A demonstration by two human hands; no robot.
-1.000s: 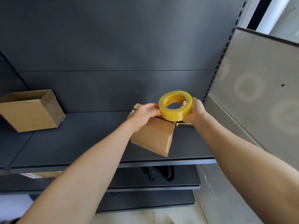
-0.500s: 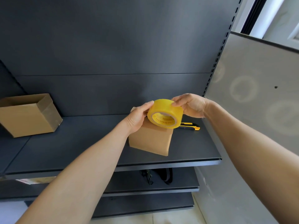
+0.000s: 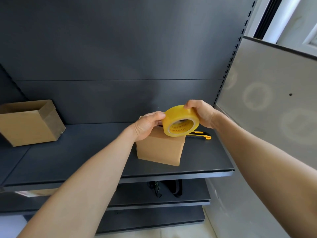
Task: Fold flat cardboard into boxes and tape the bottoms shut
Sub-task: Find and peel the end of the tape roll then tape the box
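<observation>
A small folded cardboard box (image 3: pixel 161 150) stands on the dark shelf (image 3: pixel 85 155). Just above its top I hold a yellow roll of tape (image 3: pixel 180 123) between both hands. My right hand (image 3: pixel 200 114) grips the roll from its upper right side. My left hand (image 3: pixel 147 125) curls against the roll's left edge, thumb on the tape, and lies over the box's top left corner. The roll's open core faces me and tilts downward.
A yellow and black utility knife (image 3: pixel 200 134) lies on the shelf behind the box, to its right. A larger open cardboard box (image 3: pixel 29 122) sits at the shelf's far left. A grey panel (image 3: pixel 274 107) bounds the right side. Lower shelves hold dark straps (image 3: pixel 164 188).
The roll came down from in front of the back wall to the box top and tipped its core toward me. My right hand shifted from the roll's side to its upper edge.
</observation>
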